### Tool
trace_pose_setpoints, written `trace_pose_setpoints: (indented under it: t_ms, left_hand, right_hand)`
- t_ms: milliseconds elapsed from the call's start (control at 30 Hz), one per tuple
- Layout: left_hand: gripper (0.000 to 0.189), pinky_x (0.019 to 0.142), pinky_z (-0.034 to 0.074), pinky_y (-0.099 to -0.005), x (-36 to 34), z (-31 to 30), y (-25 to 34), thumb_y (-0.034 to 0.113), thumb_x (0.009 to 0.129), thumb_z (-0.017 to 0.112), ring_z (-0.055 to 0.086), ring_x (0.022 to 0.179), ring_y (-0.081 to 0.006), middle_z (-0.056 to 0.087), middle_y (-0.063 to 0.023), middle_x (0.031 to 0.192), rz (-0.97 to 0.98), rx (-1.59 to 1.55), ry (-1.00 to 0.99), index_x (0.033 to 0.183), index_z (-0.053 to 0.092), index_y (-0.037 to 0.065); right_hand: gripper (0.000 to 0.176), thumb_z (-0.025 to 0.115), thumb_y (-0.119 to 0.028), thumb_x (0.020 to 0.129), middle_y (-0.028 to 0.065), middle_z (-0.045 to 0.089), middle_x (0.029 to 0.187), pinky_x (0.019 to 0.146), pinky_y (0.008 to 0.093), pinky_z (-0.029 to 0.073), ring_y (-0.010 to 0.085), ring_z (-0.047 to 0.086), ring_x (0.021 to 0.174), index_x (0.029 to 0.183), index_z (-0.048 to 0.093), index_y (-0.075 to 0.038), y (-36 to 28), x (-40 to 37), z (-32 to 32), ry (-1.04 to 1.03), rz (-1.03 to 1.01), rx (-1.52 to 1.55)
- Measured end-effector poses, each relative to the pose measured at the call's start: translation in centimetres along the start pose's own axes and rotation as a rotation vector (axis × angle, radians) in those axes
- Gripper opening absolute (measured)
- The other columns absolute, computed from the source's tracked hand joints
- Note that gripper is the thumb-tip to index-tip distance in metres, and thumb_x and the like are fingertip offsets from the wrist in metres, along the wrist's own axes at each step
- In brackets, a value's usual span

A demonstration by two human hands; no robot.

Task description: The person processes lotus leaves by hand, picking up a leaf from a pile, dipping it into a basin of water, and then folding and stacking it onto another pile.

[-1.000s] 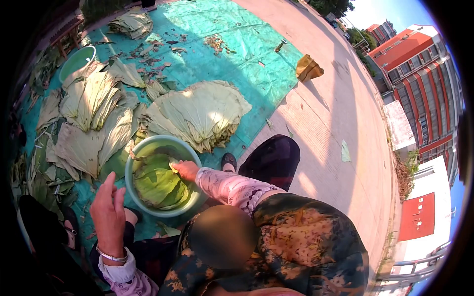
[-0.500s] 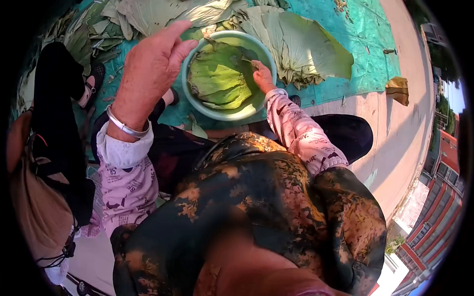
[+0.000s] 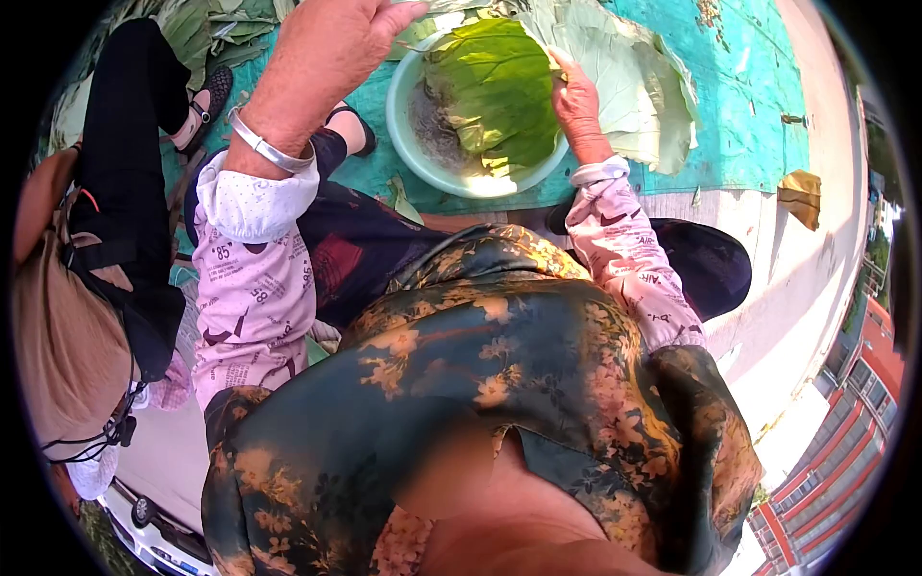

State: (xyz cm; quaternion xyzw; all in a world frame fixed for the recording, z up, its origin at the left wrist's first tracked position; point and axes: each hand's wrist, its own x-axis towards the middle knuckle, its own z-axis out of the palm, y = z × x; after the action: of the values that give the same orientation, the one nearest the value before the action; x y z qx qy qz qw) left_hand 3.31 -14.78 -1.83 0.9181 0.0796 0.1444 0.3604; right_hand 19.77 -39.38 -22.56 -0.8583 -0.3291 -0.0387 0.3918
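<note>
A pale green basin (image 3: 403, 144) sits on the teal sheet in front of me. Inside it a large green leaf (image 3: 504, 91), like a lotus leaf, stands tilted, its right edge pinched in my right hand (image 3: 574, 101). Left of the leaf, a grey patch of the basin's inside shows. My left hand (image 3: 336, 38), with a silver bangle at the wrist, is up and left of the basin. Its thumb stretches out to the right, but the other fingers are cut off by the top of the view.
Dried, pale leaves (image 3: 624, 96) lie spread on the teal sheet (image 3: 740, 115) behind and right of the basin, and more lie piled at top left (image 3: 221, 24). Another person (image 3: 86, 288) sits close on the left. A brown folded piece (image 3: 800, 199) lies on the pavement (image 3: 768, 278).
The leaf, lying rounded in the basin before, is now raised and tilted to the right, baring the basin's left inside. My left hand has moved up, partly out of view. The whole view has shifted.
</note>
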Motion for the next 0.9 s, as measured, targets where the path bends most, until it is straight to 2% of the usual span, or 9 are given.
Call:
trace_pose_setpoints:
  t_ms: [67,133,167,300,367,667,767,867,900]
  left_hand:
    - [0.023,0.052,0.040,-0.0306,0.3,-0.2,1.1,0.012,0.078,0.057,0.051,0.053,-0.0199,0.052,-0.0114,0.061,-0.126,-0.043,-0.046,0.098,0.056,0.000]
    - [0.022,0.052,0.039,-0.0303,0.4,0.0,1.1,0.012,0.079,0.056,0.050,0.053,-0.0191,0.052,-0.0111,0.062,-0.130,-0.090,-0.028,0.097,0.056,0.000]
    - [0.022,0.052,0.039,-0.0302,0.3,0.1,1.1,0.012,0.079,0.056,0.050,0.053,-0.0187,0.052,-0.0109,0.062,-0.143,-0.108,-0.020,0.097,0.056,0.000]
    - [0.023,0.052,0.040,-0.0303,0.1,0.0,0.6,0.013,0.079,0.057,0.050,0.053,-0.0206,0.052,-0.0111,0.062,-0.015,0.007,0.006,0.098,0.056,0.000]
    - [0.024,0.052,0.040,-0.0312,0.1,-0.3,1.1,0.013,0.079,0.057,0.051,0.054,-0.0220,0.053,-0.0118,0.062,-0.076,0.002,-0.050,0.099,0.057,0.000]
    - [0.027,0.057,0.042,-0.0371,0.5,0.4,0.7,0.016,0.078,0.057,0.055,0.063,-0.0309,0.056,-0.0160,0.068,0.048,0.067,0.014,0.100,0.057,0.001]
    - [0.033,0.066,0.043,-0.0406,1.6,2.9,-1.5,0.020,0.078,0.057,0.057,0.077,-0.0325,0.058,-0.0186,0.079,0.009,0.206,-0.045,0.106,0.054,0.003]
    - [0.041,0.088,0.039,-0.0384,1.3,8.3,-6.7,0.021,0.078,0.057,0.051,0.100,-0.0330,0.054,-0.0222,0.105,0.083,0.282,-0.007,0.116,0.047,0.008]
    - [0.045,0.086,0.040,-0.0375,1.3,10.1,-7.7,0.023,0.078,0.058,0.052,0.100,-0.0304,0.054,-0.0199,0.107,0.039,0.338,-0.078,0.119,0.045,0.007]
  right_hand:
    - [0.049,0.043,0.004,0.069,0.0107,0.054,0.111,0.083,0.0356,0.044,0.0302,0.052,0.099,0.112,0.053,-0.018,-2.0,-1.8,1.6,-0.109,-0.152,-0.063]
    - [0.051,0.047,0.003,0.066,0.0105,0.054,0.112,0.084,0.0370,0.043,0.0315,0.051,0.100,0.113,0.052,-0.018,-4.7,-3.7,2.6,-0.303,-0.132,-0.144]
    - [0.050,0.048,0.001,0.066,0.0099,0.052,0.112,0.080,0.0383,0.044,0.0303,0.051,0.098,0.113,0.051,-0.016,-4.9,-4.5,3.6,-0.336,-0.265,-0.159]
    - [0.043,0.051,-0.002,0.068,0.0088,0.049,0.100,0.073,0.0382,0.044,0.0292,0.051,0.090,0.110,0.051,-0.011,-3.9,-8.3,6.0,-0.530,-0.338,-0.123]
    - [0.039,0.053,-0.006,0.070,0.0096,0.049,0.098,0.075,0.0373,0.044,0.0293,0.050,0.092,0.108,0.051,-0.011,-1.9,-9.1,7.1,-0.638,-0.330,-0.186]
    - [0.035,0.054,-0.013,0.072,0.0075,0.049,0.104,0.085,0.0413,0.036,0.0274,0.047,0.099,0.107,0.052,-0.014,2.0,-9.5,9.2,-0.708,-0.388,-0.450]
    - [0.035,0.053,-0.013,0.072,0.0060,0.050,0.105,0.085,0.0417,0.034,0.0274,0.047,0.099,0.106,0.053,-0.016,3.4,-9.8,9.4,-0.625,-0.436,-0.431]
    - [0.035,0.052,-0.012,0.073,0.0064,0.051,0.108,0.087,0.0415,0.034,0.0277,0.047,0.101,0.107,0.053,-0.016,3.2,-9.5,8.9,-0.597,-0.441,-0.362]
    - [0.034,0.051,-0.011,0.073,0.0067,0.051,0.109,0.087,0.0415,0.034,0.0280,0.047,0.102,0.106,0.054,-0.015,2.9,-9.7,8.8,-0.602,-0.425,-0.362]
